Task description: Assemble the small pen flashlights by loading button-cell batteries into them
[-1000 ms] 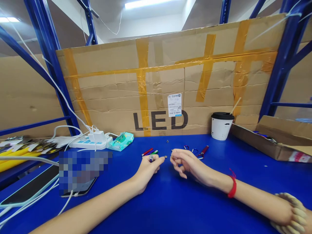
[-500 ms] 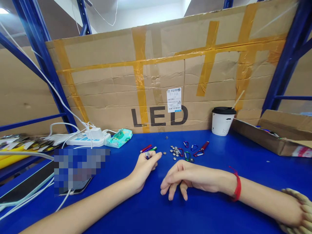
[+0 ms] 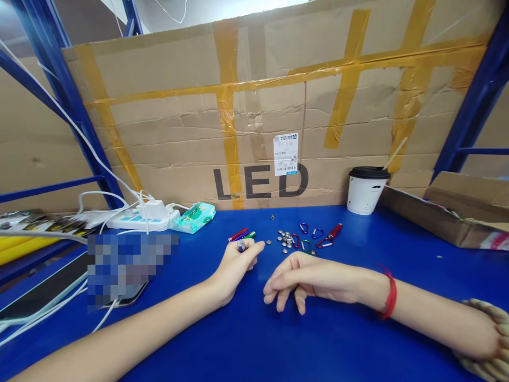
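Observation:
My left hand [image 3: 234,265] rests on the blue table [image 3: 278,329], its fingers pinched round a small purple cylinder [image 3: 240,245] that looks like a mini flashlight. Just beyond it lie a red one and a green one [image 3: 240,234]. My right hand [image 3: 302,277] lies palm down a little to the right, fingers loosely curled and spread, holding nothing. A red cord circles that wrist. Past its fingertips sit several button cells [image 3: 283,237] and coloured carabiner clips [image 3: 306,236], with a red flashlight [image 3: 334,231] among them.
A taped cardboard sheet marked LED [image 3: 260,183] walls the back. A lidded paper cup [image 3: 366,190] and an open carton [image 3: 449,215] stand at the right. A power strip with chargers [image 3: 135,217], a tissue pack [image 3: 194,217], cables and a tablet occupy the left.
My right hand drew back from the pile of cells and clips toward me and flattened onto the table. My left hand kept its pinch. The view tilted down slightly.

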`<state>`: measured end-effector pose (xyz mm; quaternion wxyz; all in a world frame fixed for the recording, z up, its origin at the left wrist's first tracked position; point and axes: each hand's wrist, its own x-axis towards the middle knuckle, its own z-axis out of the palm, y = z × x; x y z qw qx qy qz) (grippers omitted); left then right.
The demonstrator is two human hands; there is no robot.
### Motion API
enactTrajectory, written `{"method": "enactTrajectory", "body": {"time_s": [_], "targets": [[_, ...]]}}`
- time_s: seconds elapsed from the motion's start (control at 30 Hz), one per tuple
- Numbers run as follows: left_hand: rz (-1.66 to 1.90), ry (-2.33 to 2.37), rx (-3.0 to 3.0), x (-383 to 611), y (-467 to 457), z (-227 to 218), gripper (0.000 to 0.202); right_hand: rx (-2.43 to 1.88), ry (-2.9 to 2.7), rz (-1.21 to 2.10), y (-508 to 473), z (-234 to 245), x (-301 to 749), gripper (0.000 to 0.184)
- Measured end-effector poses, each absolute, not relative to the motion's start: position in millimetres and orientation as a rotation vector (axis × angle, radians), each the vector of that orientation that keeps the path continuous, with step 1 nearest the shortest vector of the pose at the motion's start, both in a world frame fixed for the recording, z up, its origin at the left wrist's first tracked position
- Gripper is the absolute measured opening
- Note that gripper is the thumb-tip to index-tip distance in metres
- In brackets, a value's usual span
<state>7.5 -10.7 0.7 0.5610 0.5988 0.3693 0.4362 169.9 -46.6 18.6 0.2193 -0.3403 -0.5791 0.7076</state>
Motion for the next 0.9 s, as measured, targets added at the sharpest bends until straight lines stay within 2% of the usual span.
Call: {"method": "enactTrajectory", "body": {"time_s": [0.3,0.57,0.7,0.9], "targets": [[1.024,0.901,1.429,9,-10,2,0.041,-0.94,-1.598,1.931,-38,18,177,0.014],[1.029,0.867,1.393,8,-10,2,0.042,-0.99,-1.571,1.875,-29,16,183,0.017],[1.038,0.862,1.38,8,-11,2,0.041,-1.089,-1.616,1.612,-24,12,182,0.023],[1.023,0.878,1.38,8,-13,4,0.039,-1.219,-1.908,0.991,-15,1,185,0.036]]}}
